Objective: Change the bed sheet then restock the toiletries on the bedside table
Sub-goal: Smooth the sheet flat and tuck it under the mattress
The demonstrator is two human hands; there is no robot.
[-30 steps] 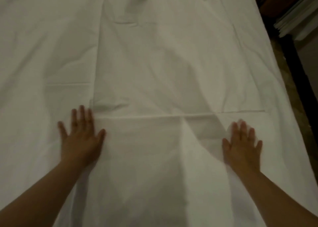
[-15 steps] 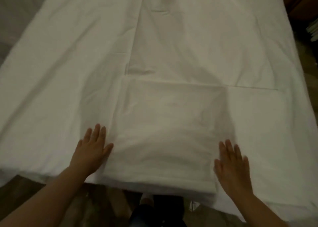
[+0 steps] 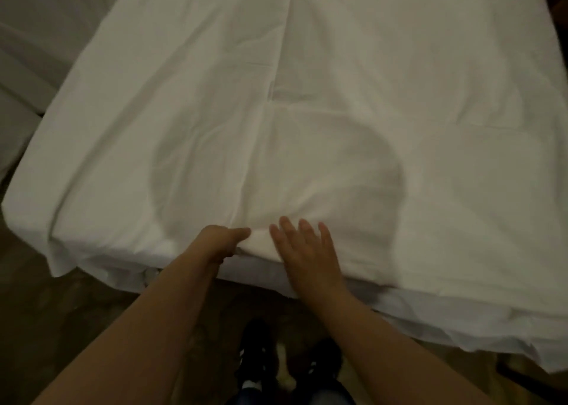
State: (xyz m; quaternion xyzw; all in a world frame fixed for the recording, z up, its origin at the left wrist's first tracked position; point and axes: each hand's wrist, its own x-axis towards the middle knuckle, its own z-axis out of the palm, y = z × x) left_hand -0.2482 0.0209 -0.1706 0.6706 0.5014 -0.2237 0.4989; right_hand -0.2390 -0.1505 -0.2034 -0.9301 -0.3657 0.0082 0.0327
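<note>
i see the white sheet (image 3: 338, 112) spread over the bed, its near edge hanging. my left hand (image 3: 222, 242) pinches that edge; my right hand (image 3: 307, 251) lies flat, fingers apart. i'd pull evenly, keeping the right pressing.

Bed sheet (image 3: 353, 112) runs past the top & right pic edges, so its far end can't be seen. Left hand (image 3: 219, 240) at the sheet's near edge: fingers curl under a fold, tips hidden. Shoes (image 3: 289, 364) below that edge are dark, blurry; detail unreadable. Both forearms cut off at bottom.
</note>
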